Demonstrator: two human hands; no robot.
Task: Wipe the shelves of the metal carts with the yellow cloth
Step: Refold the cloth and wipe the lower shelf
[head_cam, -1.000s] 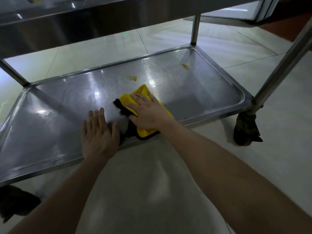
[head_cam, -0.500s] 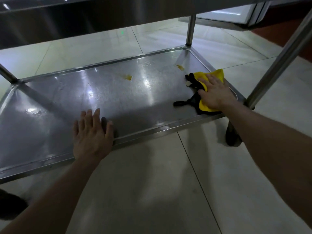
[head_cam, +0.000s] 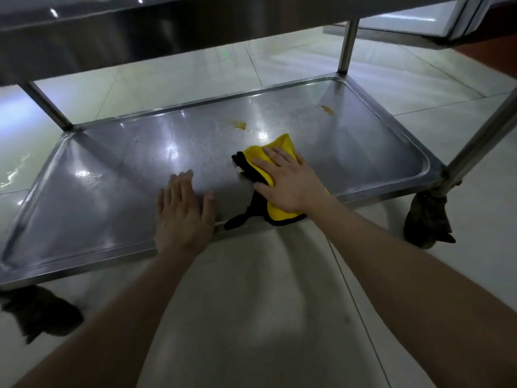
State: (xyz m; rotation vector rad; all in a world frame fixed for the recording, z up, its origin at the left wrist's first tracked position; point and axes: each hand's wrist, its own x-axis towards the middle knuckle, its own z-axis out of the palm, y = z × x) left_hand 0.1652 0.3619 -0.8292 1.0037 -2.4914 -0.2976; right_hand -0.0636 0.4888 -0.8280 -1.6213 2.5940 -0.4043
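Steel shelf (head_cam: 112,197) — yellow cloth (head_cam: 280,144) and yellowish stains (head_cam: 240,125) on it.

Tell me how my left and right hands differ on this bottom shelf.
The left hand rests on the bare shelf; the right hand presses the yellow cloth. The left hand's fingers lie close together; the right hand's spread wider. Both lie flat, palm down, near the front rim.
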